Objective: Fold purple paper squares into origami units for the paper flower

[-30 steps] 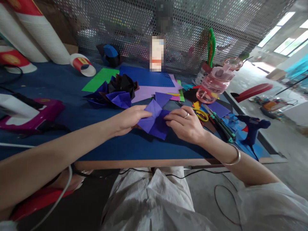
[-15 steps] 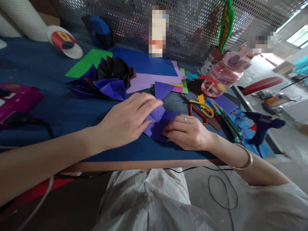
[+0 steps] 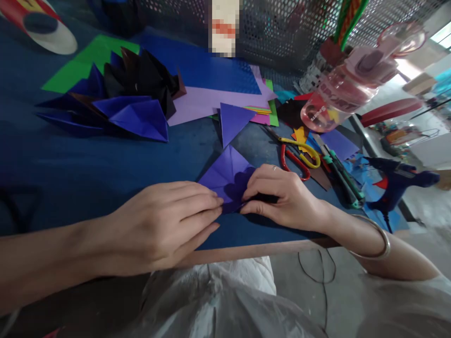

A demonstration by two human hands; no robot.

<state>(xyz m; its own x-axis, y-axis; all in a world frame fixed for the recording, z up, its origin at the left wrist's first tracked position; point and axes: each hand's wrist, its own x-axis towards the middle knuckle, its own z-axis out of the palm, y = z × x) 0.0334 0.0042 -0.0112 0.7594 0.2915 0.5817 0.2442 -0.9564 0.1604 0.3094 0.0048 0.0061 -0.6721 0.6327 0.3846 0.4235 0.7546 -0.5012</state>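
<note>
A creased square of purple paper (image 3: 229, 165) lies on the blue table, one corner pointing away from me. My left hand (image 3: 169, 223) rests over its lower left edge, the fingers stretched out flat and the fingertips touching the paper. My right hand (image 3: 282, 195), wearing a ring, pinches the lower right edge between thumb and fingers. The paper's lower corner is partly hidden and in shadow. Just beyond it sits a folded purple paper triangle (image 3: 233, 121). Farther left stands a folded flower shape of black paper (image 3: 139, 77) and purple paper petals (image 3: 132, 115).
To the right lie scissors (image 3: 299, 152), a green utility knife (image 3: 341, 176) and a dark blue glue gun (image 3: 391, 183). Behind them a pink bottle (image 3: 338, 98) leans. Blue sheets (image 3: 211, 70) and a tape roll (image 3: 45, 28) are at the back. The table's front edge (image 3: 246, 251) is close.
My left hand has come down and toward me, from over the paper to its lower left edge. More of the creased square shows. The right hand keeps its pinch; the view has shifted.
</note>
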